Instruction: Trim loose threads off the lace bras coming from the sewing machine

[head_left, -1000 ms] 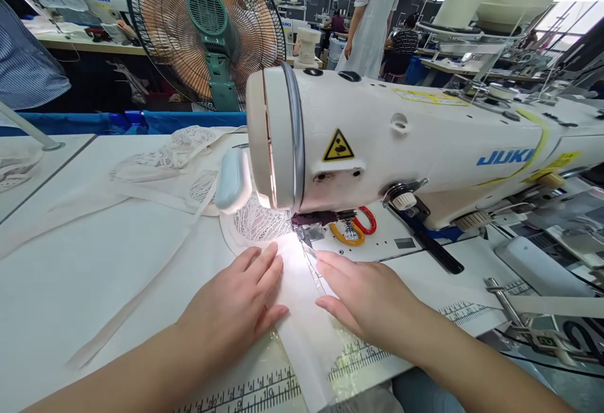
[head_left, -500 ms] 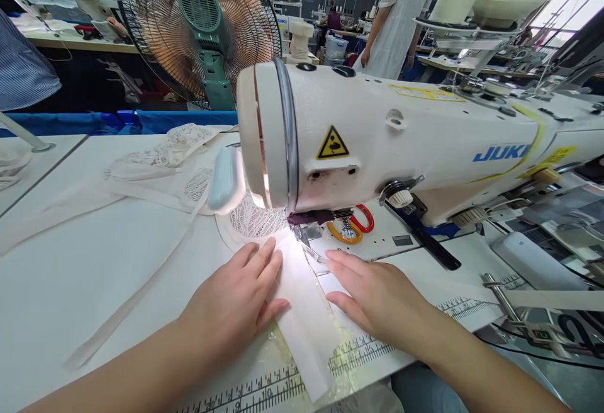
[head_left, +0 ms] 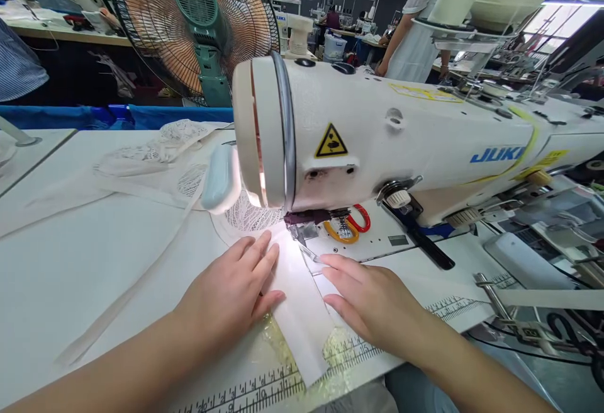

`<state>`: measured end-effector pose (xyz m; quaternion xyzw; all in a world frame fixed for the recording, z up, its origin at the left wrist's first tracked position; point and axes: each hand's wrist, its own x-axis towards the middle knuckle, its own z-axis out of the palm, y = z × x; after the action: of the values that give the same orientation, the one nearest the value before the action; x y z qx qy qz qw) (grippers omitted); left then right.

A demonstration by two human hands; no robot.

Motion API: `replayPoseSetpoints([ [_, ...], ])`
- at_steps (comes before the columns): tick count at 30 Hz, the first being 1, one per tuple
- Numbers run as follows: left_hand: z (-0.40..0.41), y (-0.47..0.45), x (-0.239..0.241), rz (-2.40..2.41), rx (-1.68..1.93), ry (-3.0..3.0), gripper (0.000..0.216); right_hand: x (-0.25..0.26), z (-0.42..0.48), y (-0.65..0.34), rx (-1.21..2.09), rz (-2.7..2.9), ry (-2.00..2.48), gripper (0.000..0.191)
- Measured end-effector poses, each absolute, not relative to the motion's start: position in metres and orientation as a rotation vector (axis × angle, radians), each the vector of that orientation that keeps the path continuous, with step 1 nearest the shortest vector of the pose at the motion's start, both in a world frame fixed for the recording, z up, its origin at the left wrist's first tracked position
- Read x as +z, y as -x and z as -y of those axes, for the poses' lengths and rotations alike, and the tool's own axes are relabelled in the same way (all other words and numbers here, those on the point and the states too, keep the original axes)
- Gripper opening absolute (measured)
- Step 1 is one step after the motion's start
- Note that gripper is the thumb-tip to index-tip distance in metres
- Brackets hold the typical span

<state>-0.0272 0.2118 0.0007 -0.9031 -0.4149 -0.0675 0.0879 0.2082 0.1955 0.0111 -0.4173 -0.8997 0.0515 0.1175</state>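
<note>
Drawn up from the white worktop's [head_left: 117,262] front edge, my thin white strip [head_left: 299,318] looks part-sewn, tail remaining, left hand [head_left: 229,290] and right hand [head_left: 372,294] unclenched.

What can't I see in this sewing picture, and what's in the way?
All in the head view:
Needle: hidden by the sewing machine.
White cloth beneath the left hand: covered by that hand.
Fan: top cut off by the upper edge.
Person in white: head cut off there too.
</note>
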Motion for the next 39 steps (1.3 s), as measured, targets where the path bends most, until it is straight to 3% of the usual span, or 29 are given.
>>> replayPoseSetpoints([
  [4, -0.2, 0.017, 0.004, 1.043, -0.528, 2.748, 0.03, 0.006, -0.193, -0.212, 0.152, 2.541, 1.07, 0.023],
  [6, -0.191, 0.009, 0.006, 0.907, -0.62, 2.884, 0.027, 0.002, -0.192, -0.214, 0.154, 2.486, 0.996, 0.021],
  [15, -0.18, -0.004, -0.004, 0.863, -0.541, 2.985, 0.012, -0.008, -0.188, -0.215, 0.216, 2.402, 0.865, 0.019],
  [28, -0.204, 0.017, 0.001, 0.813, -0.538, 2.894, 0.015, -0.011, -0.19, -0.213, 0.254, 2.386, 0.867, 0.019],
  [39, -0.179, 0.0, -0.006, 0.952, -0.438, 2.757, 0.037, -0.011, -0.19, -0.213, 0.272, 2.397, 0.852, 0.019],
])
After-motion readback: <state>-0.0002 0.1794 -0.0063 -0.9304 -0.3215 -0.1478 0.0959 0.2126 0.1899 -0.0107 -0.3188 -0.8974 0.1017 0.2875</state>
